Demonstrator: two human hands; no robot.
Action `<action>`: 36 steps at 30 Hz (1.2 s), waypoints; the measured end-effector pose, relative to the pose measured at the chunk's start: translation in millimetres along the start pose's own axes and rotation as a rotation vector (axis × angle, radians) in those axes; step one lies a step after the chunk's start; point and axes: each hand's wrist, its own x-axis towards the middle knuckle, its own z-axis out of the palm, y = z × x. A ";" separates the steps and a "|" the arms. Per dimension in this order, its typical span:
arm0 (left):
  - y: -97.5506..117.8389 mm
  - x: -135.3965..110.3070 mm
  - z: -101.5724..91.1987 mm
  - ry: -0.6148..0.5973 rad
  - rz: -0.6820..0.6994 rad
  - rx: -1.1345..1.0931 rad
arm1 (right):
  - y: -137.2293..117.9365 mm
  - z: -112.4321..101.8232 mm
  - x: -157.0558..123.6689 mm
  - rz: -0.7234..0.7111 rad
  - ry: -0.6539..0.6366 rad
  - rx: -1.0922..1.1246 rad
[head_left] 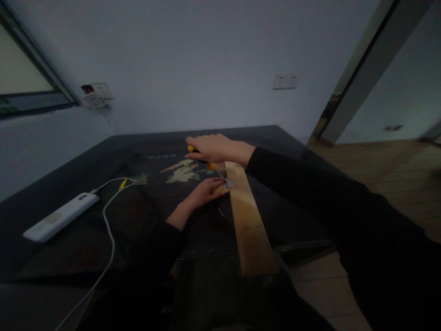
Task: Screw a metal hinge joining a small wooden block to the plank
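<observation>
A long wooden board lies on the dark table, its near end jutting past the front edge. On its left side, toward the far end, sits a small metal hinge. My right hand is wrapped round the yellow and black handle of a screwdriver; the tilted shaft points down to the hinge. My left hand is at the board's left edge, fingertips by the hinge and the screwdriver's tip. What those fingers pinch, if anything, is hidden. Just below my left hand, a thin light-coloured piece lies on the table.
A white power bank lies on the table at the left, with a white cable running toward me. A wall with sockets stands behind the table. Wooden floor shows at the right.
</observation>
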 end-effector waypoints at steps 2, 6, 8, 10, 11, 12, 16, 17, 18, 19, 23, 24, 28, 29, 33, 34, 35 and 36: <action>-0.7 0.3 0.1 -0.001 0.004 0.004 | -0.4 -0.6 -0.5 -0.009 -0.006 -0.001; -0.1 0.2 -0.8 -0.014 0.012 0.012 | 1.5 3.1 -0.1 -0.011 0.020 0.015; 0.5 -0.2 -1.3 -0.014 0.016 0.011 | 3.5 6.8 0.2 0.000 0.050 0.030; 0.4 -0.6 -1.2 -0.012 0.028 0.008 | 5.9 10.3 0.2 0.014 0.076 0.040; 0.0 -0.8 -1.0 -0.011 0.037 0.007 | 7.1 11.8 0.0 0.019 0.086 0.041; -0.6 -1.0 -0.7 -0.010 0.044 0.006 | 8.0 12.9 -0.3 0.022 0.098 0.041; -4.6 -1.2 1.5 -0.008 0.053 0.011 | 7.5 12.1 -1.9 0.018 0.159 0.059; -5.7 -1.2 2.0 -0.007 0.051 0.013 | 6.4 10.5 -2.3 0.016 0.174 0.069; -6.6 -1.2 2.4 -0.006 0.046 0.014 | 5.4 8.5 -2.7 0.013 0.189 0.081; -7.2 -1.4 2.8 -0.006 0.040 0.016 | 4.5 6.3 -3.2 0.012 0.206 0.093; -6.7 -2.8 2.3 -0.014 0.018 0.020 | 9.0 -0.8 -8.6 0.038 0.341 0.199; -5.8 -3.3 1.8 -0.013 0.013 0.017 | 12.6 -1.1 -12.0 0.053 0.394 0.254; -0.5 -4.8 -1.2 0.005 -0.034 -0.003 | 32.7 8.2 -41.7 0.123 0.645 0.586; 0.7 -4.7 -2.0 0.004 -0.042 -0.004 | 38.0 13.9 -53.2 0.159 0.728 0.686; 3.6 -3.5 -4.2 -0.004 -0.046 -0.005 | 57.7 52.1 -103.0 0.403 1.049 1.112; 3.8 -3.4 -4.6 0.001 -0.044 -0.009 | 62.3 64.7 -113.5 0.480 1.117 1.223; 3.9 -3.4 -4.9 0.006 -0.040 -0.017 | 66.6 77.6 -122.3 0.551 1.176 1.319; 3.8 -3.5 -5.0 0.009 -0.033 -0.027 | 70.8 90.2 -129.3 0.615 1.217 1.405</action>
